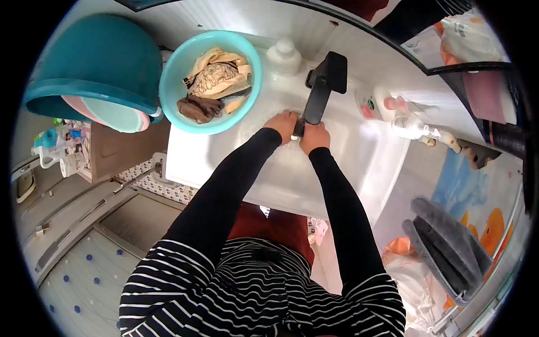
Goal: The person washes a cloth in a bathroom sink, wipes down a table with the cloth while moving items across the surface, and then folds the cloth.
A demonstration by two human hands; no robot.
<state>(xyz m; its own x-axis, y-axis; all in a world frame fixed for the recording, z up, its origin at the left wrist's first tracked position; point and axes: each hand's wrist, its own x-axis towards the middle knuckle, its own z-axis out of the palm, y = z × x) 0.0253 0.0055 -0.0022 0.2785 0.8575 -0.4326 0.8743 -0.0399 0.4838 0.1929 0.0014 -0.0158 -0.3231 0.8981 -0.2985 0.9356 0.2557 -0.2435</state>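
My left hand (283, 125) and my right hand (315, 138) are close together over the white sink (275, 180), just under the spout of the black faucet (318, 100). The fingers of both hands are curled in. A small dark item (299, 128) with a pale spot at its lower end shows between them; its kind cannot be made out. The spout hides part of my right hand. Left of the hands, a turquoise basin (168, 92) holds crumpled beige lace-patterned cloth (216, 78) and a brown cloth (200, 108).
A white bottle (284, 56) stands behind the sink. Pump bottles (409, 127) line the right side. A large teal tub (101, 62) with smaller basins inside is at left. A grey fabric item (449, 247) hangs at right, near a plastic bag (412, 281).
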